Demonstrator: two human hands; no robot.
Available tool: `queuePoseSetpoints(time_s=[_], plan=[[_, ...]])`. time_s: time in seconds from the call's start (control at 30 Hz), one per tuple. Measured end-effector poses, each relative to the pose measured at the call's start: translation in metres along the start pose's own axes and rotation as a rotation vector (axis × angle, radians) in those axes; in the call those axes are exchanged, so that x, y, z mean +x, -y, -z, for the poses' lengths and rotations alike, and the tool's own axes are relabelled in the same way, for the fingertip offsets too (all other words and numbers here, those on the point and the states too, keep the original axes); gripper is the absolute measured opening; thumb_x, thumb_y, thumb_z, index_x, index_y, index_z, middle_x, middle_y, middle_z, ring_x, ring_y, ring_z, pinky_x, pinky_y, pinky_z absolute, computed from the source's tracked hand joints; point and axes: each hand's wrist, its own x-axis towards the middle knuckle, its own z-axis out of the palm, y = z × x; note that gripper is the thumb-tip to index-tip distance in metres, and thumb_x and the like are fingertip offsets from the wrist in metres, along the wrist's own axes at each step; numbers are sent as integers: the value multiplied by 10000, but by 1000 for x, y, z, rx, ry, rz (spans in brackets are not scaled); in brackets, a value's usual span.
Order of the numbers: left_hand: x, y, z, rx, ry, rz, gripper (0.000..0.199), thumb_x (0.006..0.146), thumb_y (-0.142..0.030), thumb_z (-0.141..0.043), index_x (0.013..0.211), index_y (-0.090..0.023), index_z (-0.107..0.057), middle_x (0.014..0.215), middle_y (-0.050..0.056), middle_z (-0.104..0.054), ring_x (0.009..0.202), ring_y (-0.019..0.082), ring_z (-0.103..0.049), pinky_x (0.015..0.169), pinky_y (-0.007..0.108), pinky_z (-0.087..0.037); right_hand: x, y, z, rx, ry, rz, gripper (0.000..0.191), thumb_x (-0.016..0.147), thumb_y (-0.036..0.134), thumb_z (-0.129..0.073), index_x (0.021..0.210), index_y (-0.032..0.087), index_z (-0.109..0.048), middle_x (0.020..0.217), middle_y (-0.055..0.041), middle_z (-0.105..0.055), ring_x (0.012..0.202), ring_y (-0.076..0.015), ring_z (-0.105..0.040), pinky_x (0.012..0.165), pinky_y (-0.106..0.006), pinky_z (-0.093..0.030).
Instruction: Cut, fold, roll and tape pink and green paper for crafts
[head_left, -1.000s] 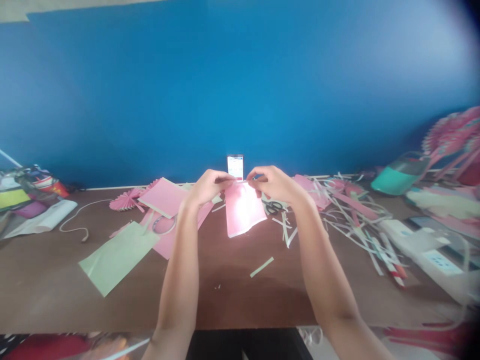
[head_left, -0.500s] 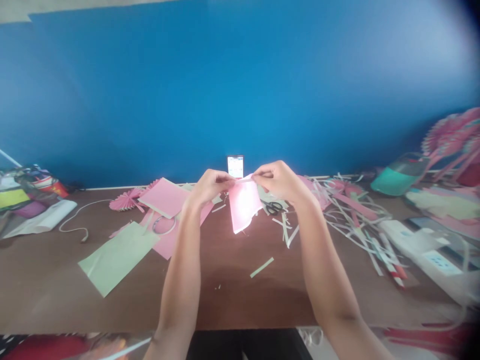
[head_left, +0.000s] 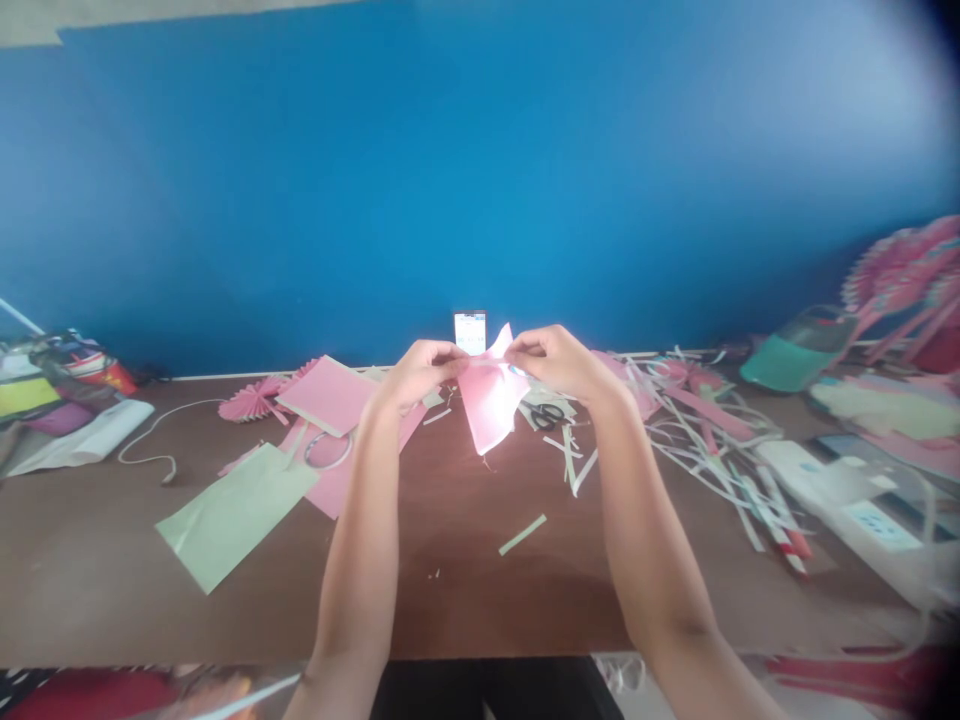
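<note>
A pink paper piece (head_left: pixel 489 405) hangs between my two hands above the middle of the brown table (head_left: pixel 465 610), brightly lit. Its left edge is pinched by my left hand (head_left: pixel 425 371), its upper right part by my right hand (head_left: pixel 551 358). One pointed corner sticks up beside my right fingertips, and the lower end tapers to a tip. Behind the paper stands a phone (head_left: pixel 470 332) with a lit screen. Dark-handled scissors (head_left: pixel 547 414) lie just beyond, to the right of the paper.
Green paper (head_left: pixel 236 515), pink sheets (head_left: pixel 328 395) and a white cable (head_left: pixel 161 458) lie on the left. Paper strips (head_left: pixel 705 450), pens (head_left: pixel 784 530), a teal container (head_left: pixel 795 358) and a white device (head_left: pixel 862 510) are on the right. A green strip (head_left: pixel 523 535) lies in front.
The paper has twisted in my fingers: its lower tip has shifted right and up, and a corner now points upward near my right hand. Both hands have stayed almost in place.
</note>
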Motion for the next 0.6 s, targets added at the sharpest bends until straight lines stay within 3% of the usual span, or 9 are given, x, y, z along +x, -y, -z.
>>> queuePoseSetpoints(time_s=[0.13, 0.23, 0.4, 0.6], plan=[[3, 1, -2, 34, -29, -7, 317, 793, -412, -697, 931, -127, -713, 890, 96, -686, 748, 149, -617, 682, 283, -482, -7, 9, 2, -49, -41, 1, 243, 851, 350, -558, 878, 181, -731, 798, -68, -692, 614, -143, -526, 575, -299, -348], [3, 0, -4, 15, -7, -41, 313, 808, -391, -684, 1000, -144, -679, 812, 60, -653, 697, 132, -598, 645, 266, -471, -14, 19, 4, -85, -93, 14, 229, 845, 332, -558, 843, 179, -728, 767, -62, -687, 612, -142, -524, 588, -298, -347], [-2, -7, -7, -18, 138, -129, 307, 851, -359, -641, 1107, -192, -632, 801, 19, -599, 693, 102, -554, 607, 216, -418, -19, 27, 6, -178, -160, 17, 233, 859, 315, -525, 806, 189, -713, 719, -45, -674, 620, -146, -529, 611, -291, -343], [-6, -8, -11, -80, 258, -48, 376, 838, -354, -659, 1184, -208, -643, 888, 37, -620, 770, 109, -549, 666, 228, -412, -23, 29, 10, -233, -140, 82, 248, 894, 322, -493, 845, 210, -709, 774, -40, -680, 623, -140, -515, 605, -288, -318]])
